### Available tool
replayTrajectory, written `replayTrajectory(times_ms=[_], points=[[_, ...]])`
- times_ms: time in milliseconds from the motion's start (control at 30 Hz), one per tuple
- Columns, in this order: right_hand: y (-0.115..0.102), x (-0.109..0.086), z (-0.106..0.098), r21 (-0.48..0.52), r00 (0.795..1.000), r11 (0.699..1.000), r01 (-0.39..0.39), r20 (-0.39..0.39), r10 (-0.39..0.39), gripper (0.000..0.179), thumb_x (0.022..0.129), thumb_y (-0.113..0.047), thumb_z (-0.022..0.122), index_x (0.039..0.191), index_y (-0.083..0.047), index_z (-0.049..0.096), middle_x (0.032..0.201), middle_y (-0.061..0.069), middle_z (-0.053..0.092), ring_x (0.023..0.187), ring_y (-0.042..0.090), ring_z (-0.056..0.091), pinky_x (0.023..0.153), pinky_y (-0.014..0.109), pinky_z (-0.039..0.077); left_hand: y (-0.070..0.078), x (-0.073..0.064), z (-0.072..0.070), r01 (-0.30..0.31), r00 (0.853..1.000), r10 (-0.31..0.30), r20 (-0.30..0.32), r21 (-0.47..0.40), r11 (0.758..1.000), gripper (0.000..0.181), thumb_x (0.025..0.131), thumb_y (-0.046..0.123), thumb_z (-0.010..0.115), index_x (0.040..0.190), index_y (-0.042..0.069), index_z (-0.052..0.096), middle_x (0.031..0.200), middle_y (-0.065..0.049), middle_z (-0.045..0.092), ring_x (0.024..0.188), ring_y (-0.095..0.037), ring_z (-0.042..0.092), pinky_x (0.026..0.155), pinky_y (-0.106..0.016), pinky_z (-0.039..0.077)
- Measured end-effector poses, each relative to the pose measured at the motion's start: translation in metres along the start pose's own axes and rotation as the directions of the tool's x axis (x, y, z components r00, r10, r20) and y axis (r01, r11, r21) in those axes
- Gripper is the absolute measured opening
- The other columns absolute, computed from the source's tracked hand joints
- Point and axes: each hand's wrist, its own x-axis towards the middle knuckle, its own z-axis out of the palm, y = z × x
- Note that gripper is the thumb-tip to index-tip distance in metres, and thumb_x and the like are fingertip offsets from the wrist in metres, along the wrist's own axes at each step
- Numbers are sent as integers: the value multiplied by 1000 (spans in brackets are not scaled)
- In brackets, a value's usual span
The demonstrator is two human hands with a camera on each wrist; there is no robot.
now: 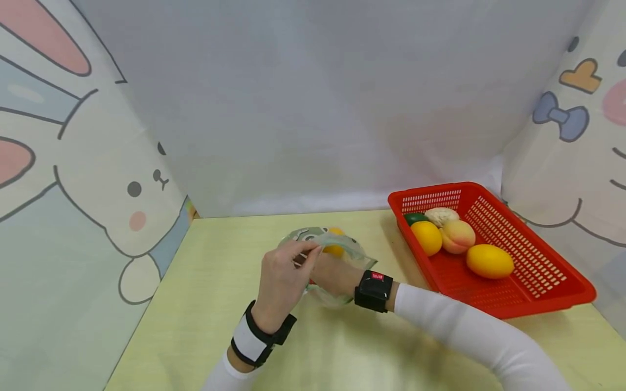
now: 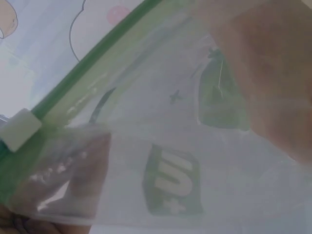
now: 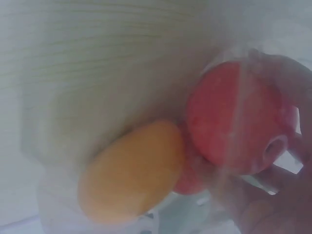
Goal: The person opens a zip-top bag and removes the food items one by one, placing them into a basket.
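My left hand (image 1: 283, 279) pinches the rim of a clear slider zip bag (image 1: 364, 263) between thumb and fingertips. Up close in the left wrist view, the bag (image 2: 131, 180) has a green zip strip (image 2: 92, 61) with a white slider (image 2: 20, 130). Reaching in through the bag's mouth is my right hand (image 1: 337, 274). Its fingers curl round a red pomegranate (image 3: 229, 117), seen hazily through plastic in the right wrist view. Beside that lies a yellow-orange oval fruit (image 3: 131, 173), with another red piece (image 3: 191, 175) partly hidden behind them.
A red plastic basket (image 1: 543, 304) stands at the right of the pale table (image 1: 220, 255). In it lie a yellow oval fruit (image 1: 490, 261), a peach (image 1: 458, 237), an orange-yellow round fruit (image 1: 426, 238), a whitish piece (image 1: 442, 215) and a dark green one (image 1: 415, 218). Cloth walls enclose the table.
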Motion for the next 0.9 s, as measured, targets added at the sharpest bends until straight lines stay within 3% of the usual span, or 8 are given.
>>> replayTrajectory(times_ms=[100,200,300,467,600,667,800,900], points=[[0,-6,-12,-88,998,996,-23,50,28,45,98,-29,76,139,-16,64,142,-1,67,125,14,59,114,25,48,-2,0,1,12,1000,-12,-3,-8,1000,9,87,4,85,95,3,83,84,-9,80,64,-15,74,59,-18,59],[3,-16,-28,109,995,991,-81,72,73,51,99,-28,74,146,-14,58,149,3,62,129,18,60,113,30,53,-2,-1,0,26,1000,-26,1,-16,1000,8,88,5,84,95,2,82,83,-9,80,64,-15,74,59,-19,59],[7,-32,-49,324,991,937,-133,76,115,60,97,-30,78,150,-14,55,149,8,61,129,27,63,103,38,61,-2,-1,-1,33,999,-33,6,-18,999,7,89,6,83,94,2,82,83,-9,80,64,-16,74,59,-20,60],[17,-65,-81,418,988,895,-153,53,145,73,83,-37,91,145,-18,58,145,12,62,125,34,64,93,45,65,-2,0,-1,43,999,-43,15,-6,999,8,89,6,83,96,1,82,85,-10,81,64,-16,74,60,-22,61],[29,-95,-101,527,982,829,-189,88,168,74,81,-36,92,145,-22,59,148,10,60,130,35,60,91,45,65,-2,1,-1,53,998,-53,20,-8,999,10,89,6,83,97,0,82,88,-11,81,64,-16,74,61,-21,61],[34,-111,-110,557,980,806,-199,101,172,74,81,-34,92,146,-24,58,149,9,59,131,34,60,90,44,66,-1,2,-1,55,998,-54,21,-14,998,10,89,5,83,98,0,82,88,-11,81,64,-17,74,61,-21,61],[40,-142,-122,561,975,798,-221,112,191,74,80,-33,93,145,-28,58,151,6,59,128,30,63,88,41,66,-1,1,0,57,998,-56,22,-19,998,9,89,4,83,97,1,82,87,-10,81,63,-15,73,60,-19,60],[46,-161,-130,561,951,768,-309,177,253,75,78,-39,93,144,-34,58,151,4,58,126,29,62,86,41,65,-1,0,-1,65,998,-65,25,-17,998,9,89,4,83,97,2,82,85,-9,81,62,-15,73,59,-18,59]])
